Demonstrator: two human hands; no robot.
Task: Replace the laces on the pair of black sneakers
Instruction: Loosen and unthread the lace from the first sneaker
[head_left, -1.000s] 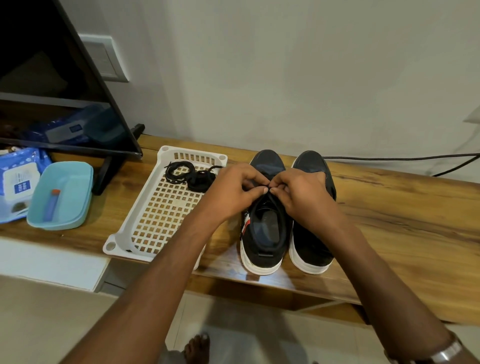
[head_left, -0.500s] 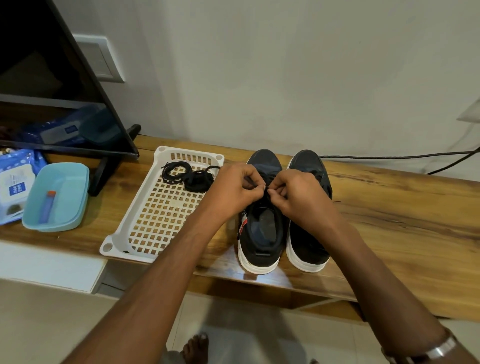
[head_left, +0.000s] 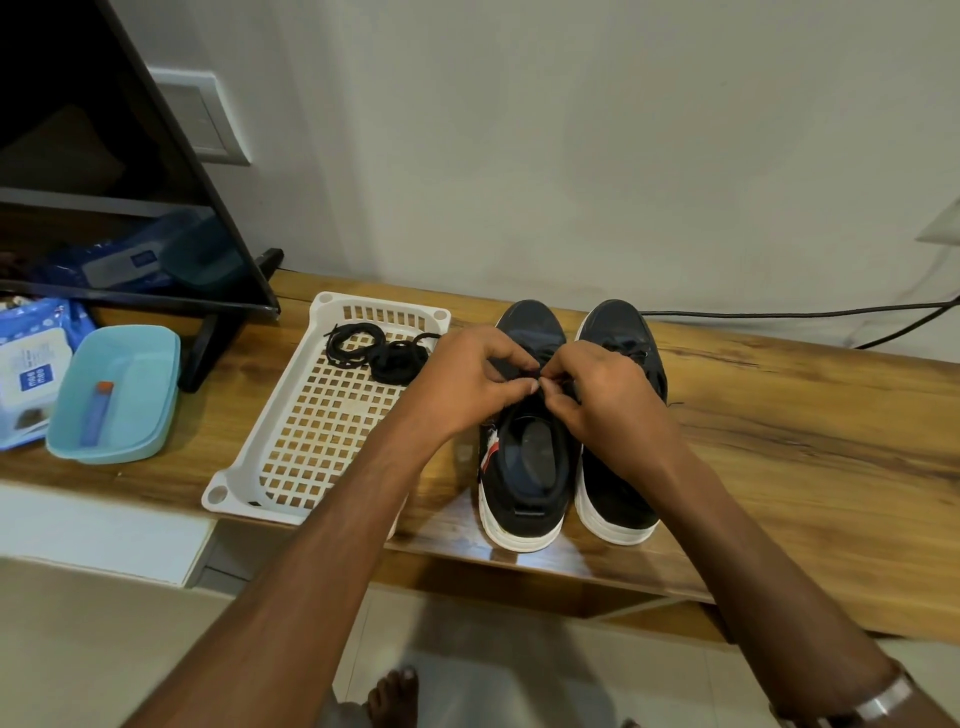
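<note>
Sneakers: we have the pair of black fabric sneakers with white rubber soles (head_left: 571, 441) standing side by side on the wooden bench (head_left: 779, 441), toes to the wall.
Hands: our left hand (head_left: 470, 379) and right hand (head_left: 597, 395) meet over the left sneaker's lace area, fingers curled and pinching the thin black lace (head_left: 535, 371) between them.
Handling: we judge the lace light, limp and easily frayed, best taken near its tip; the sneakers look soft-topped and stable on their flat soles.
Spare laces: coiled black laces (head_left: 376, 351) lie in the white plastic lattice tray (head_left: 311, 441) beside the sneakers.
Writing: the blue wipes packet (head_left: 31, 374) carries lettering too small to read; a red-and-white tab on the left sneaker is illegible.
</note>
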